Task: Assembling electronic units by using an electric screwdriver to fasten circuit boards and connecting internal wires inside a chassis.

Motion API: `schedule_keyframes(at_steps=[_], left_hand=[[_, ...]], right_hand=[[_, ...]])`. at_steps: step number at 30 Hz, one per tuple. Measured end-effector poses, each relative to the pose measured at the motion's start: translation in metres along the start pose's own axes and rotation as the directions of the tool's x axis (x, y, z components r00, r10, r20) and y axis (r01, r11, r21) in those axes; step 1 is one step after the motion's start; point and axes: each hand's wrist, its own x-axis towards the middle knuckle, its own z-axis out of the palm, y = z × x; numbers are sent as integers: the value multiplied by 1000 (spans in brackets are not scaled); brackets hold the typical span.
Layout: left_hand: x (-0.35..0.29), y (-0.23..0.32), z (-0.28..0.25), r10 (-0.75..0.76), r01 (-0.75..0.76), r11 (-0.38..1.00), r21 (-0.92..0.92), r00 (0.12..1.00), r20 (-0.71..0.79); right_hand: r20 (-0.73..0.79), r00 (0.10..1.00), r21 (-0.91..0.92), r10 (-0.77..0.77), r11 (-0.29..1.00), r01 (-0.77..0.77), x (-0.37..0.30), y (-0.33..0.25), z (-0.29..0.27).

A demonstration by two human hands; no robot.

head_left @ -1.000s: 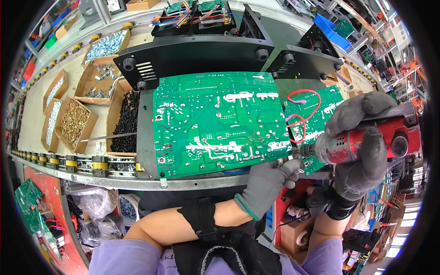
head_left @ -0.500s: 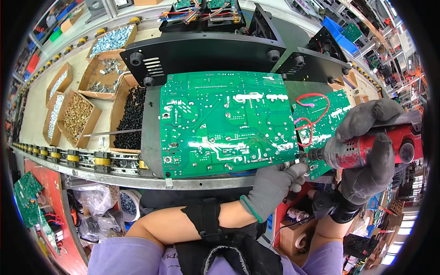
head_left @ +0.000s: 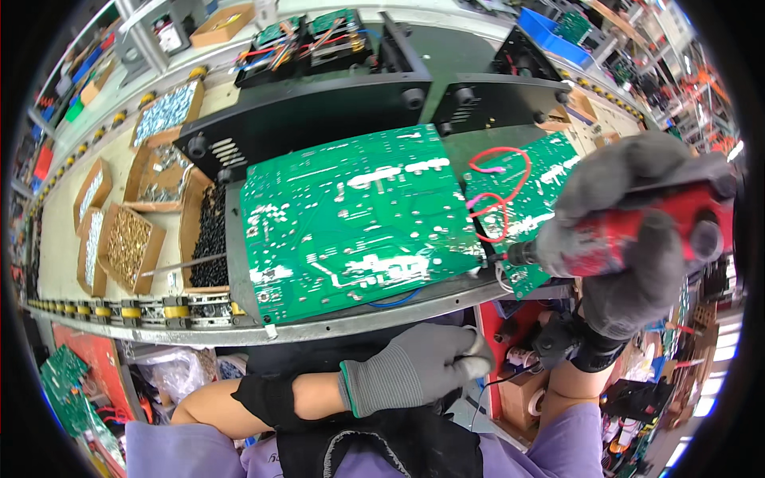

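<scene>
My right hand [head_left: 655, 263], in a grey glove, wraps around a red power screwdriver [head_left: 602, 245]. The tool lies sideways, its dark tip [head_left: 522, 254] pointing left, close to the right edge of a large green circuit board [head_left: 327, 231]. That board rests on the bench with its solder side up. Apart from the board, in front of the bench edge, my gloved left hand [head_left: 422, 365] is closed with curled fingers; whatever they may hold is hidden. A second green board [head_left: 550, 179] lies to the right, with a red wire [head_left: 529, 167] looping beside it.
Black metal housings [head_left: 311, 119] stand behind the boards. Cardboard trays on the left hold black screws [head_left: 210, 239], brass-coloured fasteners [head_left: 127, 247] and silvery parts [head_left: 166, 111]. A thin metal rod [head_left: 187, 264] juts across the trays. The metal bench rail [head_left: 382, 317] runs along the front.
My left hand has left the board's front right corner and drawn back toward my body, down and left. The screwdriver stays in my right hand, near that corner. The whole view has shifted.
</scene>
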Motion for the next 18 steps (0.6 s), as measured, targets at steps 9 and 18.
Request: schedule_keyframes(at_steps=[9,18], left_hand=[[121,83,68,290,-285,923,260,957,20],[316,52,196,113,-323,448,834,946,305]], right_hand=[[-611,765,-243,-202,968,62,-132,-62,-135],[-893,377,221,247,969,-113,-292,16,-212]])
